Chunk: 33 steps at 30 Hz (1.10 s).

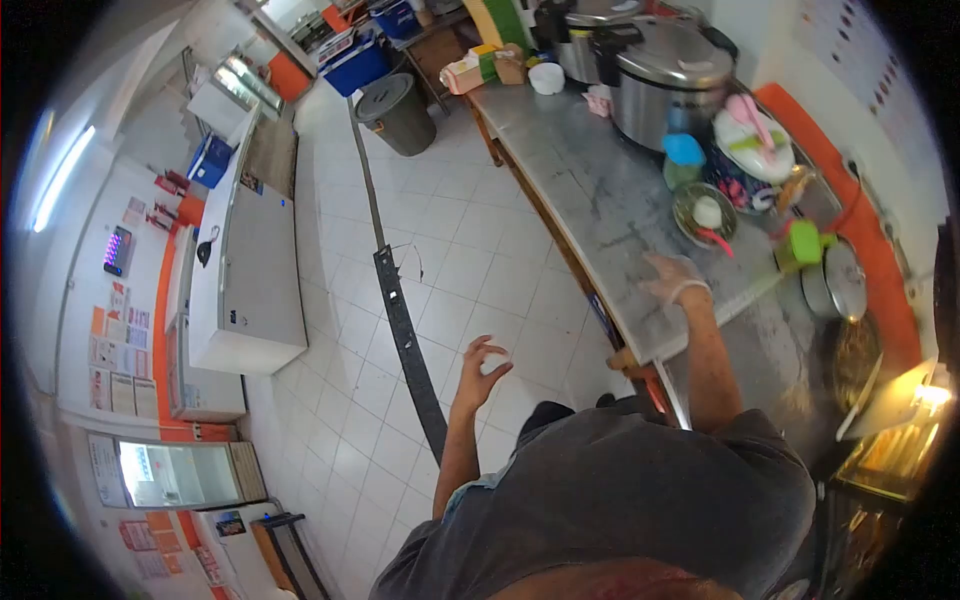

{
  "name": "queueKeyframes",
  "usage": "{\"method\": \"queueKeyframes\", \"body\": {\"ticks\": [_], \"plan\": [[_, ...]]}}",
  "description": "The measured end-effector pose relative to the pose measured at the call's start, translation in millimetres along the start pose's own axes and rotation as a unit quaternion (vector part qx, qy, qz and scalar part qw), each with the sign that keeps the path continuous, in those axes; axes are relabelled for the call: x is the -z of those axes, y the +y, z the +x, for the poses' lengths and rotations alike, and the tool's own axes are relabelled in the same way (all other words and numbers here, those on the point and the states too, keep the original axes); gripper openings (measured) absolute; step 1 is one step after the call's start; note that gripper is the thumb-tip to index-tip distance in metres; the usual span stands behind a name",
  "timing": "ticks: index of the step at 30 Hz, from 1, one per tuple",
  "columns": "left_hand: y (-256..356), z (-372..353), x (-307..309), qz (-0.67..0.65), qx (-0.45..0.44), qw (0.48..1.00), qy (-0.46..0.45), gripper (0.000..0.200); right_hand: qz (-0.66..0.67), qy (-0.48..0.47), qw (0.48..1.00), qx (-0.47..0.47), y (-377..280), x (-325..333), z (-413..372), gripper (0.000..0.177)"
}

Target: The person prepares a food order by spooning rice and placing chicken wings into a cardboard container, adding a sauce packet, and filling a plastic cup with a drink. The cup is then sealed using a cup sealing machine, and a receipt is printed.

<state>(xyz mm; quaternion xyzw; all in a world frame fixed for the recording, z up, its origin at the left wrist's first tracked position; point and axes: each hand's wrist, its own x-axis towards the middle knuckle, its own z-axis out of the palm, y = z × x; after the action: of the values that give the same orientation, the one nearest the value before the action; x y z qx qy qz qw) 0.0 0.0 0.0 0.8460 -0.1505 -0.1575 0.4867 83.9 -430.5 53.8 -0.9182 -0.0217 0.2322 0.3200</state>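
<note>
My left hand (484, 368) is raised over the tiled floor, fingers curved and apart from the thumb, with nothing in it. My right hand (674, 281) wears a clear plastic glove and reaches low over the steel table (590, 190), its fingers spread and holding nothing. Just beyond it sits a bowl (688, 222) with a small white cup (708, 213) and a red-handled utensil (717, 242). A blue-lidded container (684, 150) stands behind the bowl. Next to that is a dark patterned pot (738, 188) with a white lid and a pink spoon (752, 120) on top.
A large steel cooker (670, 85) stands toward the table's far end. Right of my right hand are a green container (800, 245) and a lidded metal pot (840, 280). A black strip (405, 340) runs along the floor toward a lidded grey bin (400, 115). White freezers (250, 270) line the left.
</note>
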Motion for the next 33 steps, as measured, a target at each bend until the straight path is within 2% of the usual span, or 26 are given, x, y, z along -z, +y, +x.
{"method": "queueKeyframes", "body": {"ticks": [2, 3, 5, 8, 10, 11, 13, 15, 16, 17, 18, 19, 21, 22, 24, 26, 28, 29, 30, 31, 33], "plan": [[10.0, -26.3, -10.5, -0.014, 0.068, 0.975, 0.212, 0.050, 0.018, 0.069, 0.996, 0.047, -19.2, -6.5, 23.2, 0.065], [-24.0, 48.4, 28.7, -0.032, 0.077, 0.973, 0.215, 0.050, 0.003, 0.057, 0.998, 0.041, -53.5, 26.6, 123.9, 0.065], [-68.8, 74.8, 62.5, -0.083, 0.199, 0.948, 0.235, 0.049, 0.014, 0.094, 0.993, 0.065, -92.1, 31.1, 191.6, 0.063], [-98.2, 138.9, 109.6, -0.072, 0.196, 0.955, 0.209, 0.048, 0.026, 0.083, 0.994, 0.065, -100.1, 26.4, 279.9, 0.061], [-111.1, 204.3, 159.5, -0.038, 0.157, 0.964, 0.209, 0.047, 0.001, 0.033, 0.999, -0.030, -121.7, 32.7, 307.4, 0.060], [-119.7, 246.4, 184.8, -0.043, 0.142, 0.967, 0.209, 0.047, -0.038, 0.043, 0.998, -0.029, -118.1, 28.2, 320.0, 0.061], [-126.4, 329.4, 221.8, 0.034, 0.051, 0.980, 0.189, 0.042, -0.085, 0.054, 0.994, -0.039, -92.6, 33.2, 351.0, 0.061], [-113.2, 421.9, 252.4, 0.063, -0.074, 0.982, 0.164, 0.037, -0.007, 0.075, 0.997, -0.012, -73.9, 33.6, 372.4, 0.059], [-91.3, 465.4, 269.1, 0.074, -0.094, 0.985, 0.127, 0.036, -0.002, 0.073, 0.997, -0.020, -81.7, 44.8, 374.0, 0.059], [-64.4, 508.2, 284.1, 0.087, -0.119, 0.985, 0.094, 0.035, 0.088, 0.091, 0.990, -0.055, -102.1, 71.1, 368.8, 0.055], [-48.7, 550.3, 294.0, 0.097, -0.134, 0.982, 0.086, 0.036, 0.177, 0.115, 0.974, -0.085, -114.4, 93.2, 379.4, 0.051], [-39.1, 592.3, 298.8, 0.105, -0.149, 0.980, 0.079, 0.037, 0.180, 0.124, 0.972, -0.085, -105.7, 102.2, 404.3, 0.051], [-27.3, 670.2, 304.3, 0.113, -0.167, 0.977, 0.069, 0.038, 0.155, 0.252, 0.950, -0.095, -78.8, 116.1, 447.7, 0.041], [-26.0, 702.3, 301.4, 0.117, -0.172, 0.976, 0.061, 0.039, 0.157, 0.255, 0.949, -0.099, -87.9, 134.4, 464.8, 0.041], [-28.6, 762.1, 292.1, 0.140, -0.157, 0.976, 0.064, 0.039, 0.161, 0.357, 0.918, -0.054, -113.1, 187.1, 513.3, 0.035], [-36.8, 807.5, 288.4, 0.174, -0.139, 0.973, 0.062, 0.039, 0.067, 0.364, 0.928, -0.030, -152.2, 241.4, 562.8, 0.034], [-44.7, 840.7, 285.7, 0.195, -0.142, 0.969, 0.050, 0.040, 0.045, 0.393, 0.918, 0.014, -172.9, 271.8, 635.6, 0.034], [-51.6, 855.1, 286.8, 0.196, -0.143, 0.969, 0.039, 0.040, -0.001, 0.368, 0.930, -0.003, -183.6, 284.8, 672.2, 0.032], [-59.7, 871.0, 288.7, 0.236, -0.180, 0.954, 0.032, 0.038, -0.048, 0.343, 0.938, -0.020, -191.2, 295.0, 705.5, 0.031], [-64.2, 886.1, 290.4, 0.275, -0.218, 0.936, 0.024, 0.037, -0.042, 0.345, 0.937, -0.031, -195.4, 298.9, 729.6, 0.031], [-50.8, 914.2, 297.9, 0.285, -0.231, 0.930, 0.018, 0.035, -0.083, 0.384, 0.917, -0.061, -195.9, 302.7, 768.8, 0.026]]}}
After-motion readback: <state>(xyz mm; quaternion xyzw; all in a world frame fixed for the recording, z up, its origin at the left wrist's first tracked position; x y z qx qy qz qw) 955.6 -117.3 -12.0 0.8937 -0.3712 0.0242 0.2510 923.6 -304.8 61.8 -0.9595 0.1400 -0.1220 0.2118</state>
